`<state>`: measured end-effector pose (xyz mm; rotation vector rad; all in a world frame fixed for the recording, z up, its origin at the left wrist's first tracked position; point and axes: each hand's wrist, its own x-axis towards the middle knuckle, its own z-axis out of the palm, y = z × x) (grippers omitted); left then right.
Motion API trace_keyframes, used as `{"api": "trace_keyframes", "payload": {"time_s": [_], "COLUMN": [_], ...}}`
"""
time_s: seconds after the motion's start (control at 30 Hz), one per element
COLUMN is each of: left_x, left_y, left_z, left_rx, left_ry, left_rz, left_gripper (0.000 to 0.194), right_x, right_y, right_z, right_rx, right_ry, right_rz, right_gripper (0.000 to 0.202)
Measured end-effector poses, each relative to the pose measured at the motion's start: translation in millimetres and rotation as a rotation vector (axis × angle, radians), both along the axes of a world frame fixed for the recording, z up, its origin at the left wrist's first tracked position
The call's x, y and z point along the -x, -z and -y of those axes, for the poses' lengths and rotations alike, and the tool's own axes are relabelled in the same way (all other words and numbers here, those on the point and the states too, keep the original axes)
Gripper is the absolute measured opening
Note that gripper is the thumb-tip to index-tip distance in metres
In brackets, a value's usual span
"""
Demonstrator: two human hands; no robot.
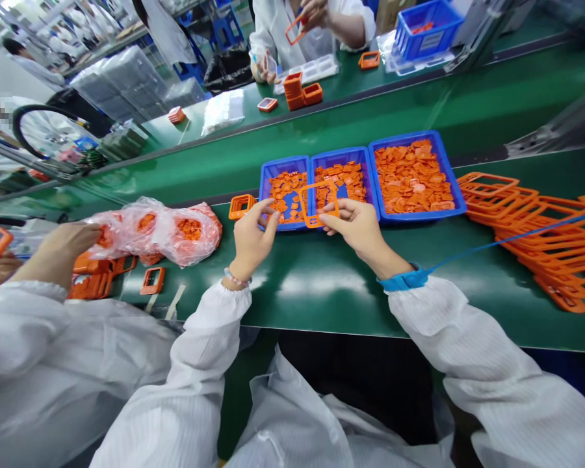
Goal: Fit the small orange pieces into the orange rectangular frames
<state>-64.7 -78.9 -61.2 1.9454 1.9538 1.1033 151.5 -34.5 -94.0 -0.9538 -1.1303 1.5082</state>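
My right hand pinches a thin orange rectangular frame by its right lower corner, held up in front of the blue bins. My left hand is at the left of the frame, apart from it, with fingers curled and thumb near the index finger. Whether a small piece sits in its fingertips is too small to tell. Behind the frame stand a left blue bin and a middle blue bin, both holding small orange pieces. A fuller right blue bin adjoins them. A short stack of orange frames lies beyond my left hand.
Many orange frames lie fanned out at right, crossed by a blue cord from my wrist strap. Plastic bags of orange parts lie left, near a co-worker's hand. Another person's hand works across the green bench.
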Motion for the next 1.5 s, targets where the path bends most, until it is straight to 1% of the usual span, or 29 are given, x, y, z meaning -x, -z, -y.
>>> {"api": "trace_keyframes", "payload": {"time_s": [0.07, 0.13, 0.2, 0.27, 0.4, 0.5, 0.6, 0.7, 0.77, 0.83, 0.9, 1.0, 1.03, 1.1, 1.2, 1.27, 1.4, 1.5], "left_x": [9.5, 14.0, 13.0, 8.0, -3.9, -8.0, -7.4, -4.2, -2.2, -2.5, -7.1, -23.7, -31.4, -48.8, -74.1, -87.6, -105.1, -113.9], "left_y": [-3.2, -6.4, -8.2, -8.0, -0.9, 9.3, 18.8, 22.1, 20.1, 15.4, 9.2, 0.0, -2.2, -4.2, -0.6, 5.1, 19.1, 28.1], "left_z": [-15.8, -32.7, -48.9, -63.6, -89.8, -106.2, -117.7, -123.2, -122.8, -117.9, -107.4, -82.1, -72.4, -54.1, -35.5, -30.1, -28.4, -29.4], "left_rx": [0.159, 0.321, 0.428, 0.491, 0.509, 0.526, 0.532, 0.543, 0.525, 0.461, 0.392, 0.339, 0.322, 0.288, 0.195, 0.127, 0.070, -0.033], "left_ry": [0.044, 0.087, 0.108, 0.141, 0.193, 0.197, 0.215, 0.237, 0.245, 0.236, 0.191, 0.101, 0.093, 0.112, 0.117, 0.073, 0.013, -0.050], "left_rz": [-0.214, -0.403, -0.523, -0.586, -0.588, -0.495, -0.377, -0.329, -0.303, -0.181, 0.087, 0.608, 0.756, 0.959, 1.096, 1.151, 1.208, 1.192], "left_gripper": [0.028, 0.029, 0.032, 0.034, 0.029, 0.018, 0.007, 0.016, 0.018, 0.011, 0.008, 0.005, 0.007, 0.013, 0.020, 0.020, 0.018, 0.022], "right_x": [-1.1, -1.6, -1.6, -1.3, -0.7, 0.2, 1.5, 2.4, 2.2, 1.4, 0.3, -0.9, -1.1, -1.1, -0.4, 0.3, 1.5, 1.8], "right_y": [0.5, 1.0, 2.2, 4.1, 7.5, 9.0, 9.6, 9.3, 9.0, 8.8, 9.0, 9.8, 10.1, 10.2, 9.1, 8.0, 7.1, 8.3], "right_z": [-0.6, -0.9, -1.2, -1.4, -1.0, 0.4, 2.2, 3.1, 2.7, 1.6, -0.1, -2.1, -2.5, -2.9, -2.5, -1.9, -0.7, -0.6], "right_rx": [-0.033, -0.058, -0.076, -0.094, -0.125, -0.153, -0.172, -0.184, -0.191, -0.186, -0.170, -0.153, -0.153, -0.154, -0.147, -0.134, -0.113, -0.121], "right_ry": [0.043, 0.074, 0.096, 0.107, 0.114, 0.134, 0.138, 0.159, 0.206, 0.269, 0.321, 0.349, 0.350, 0.351, 0.347, 0.336, 0.303, 0.295], "right_rz": [0.007, 0.018, 0.034, 0.048, 0.073, 0.098, 0.110, 0.104, 0.091, 0.070, 0.037, -0.015, -0.025, -0.037, -0.076, -0.114, -0.165, -0.155], "right_gripper": [0.047, 0.045, 0.042, 0.040, 0.039, 0.035, 0.028, 0.026, 0.024, 0.024, 0.024, 0.026, 0.028, 0.033, 0.040, 0.042, 0.042, 0.043]}}
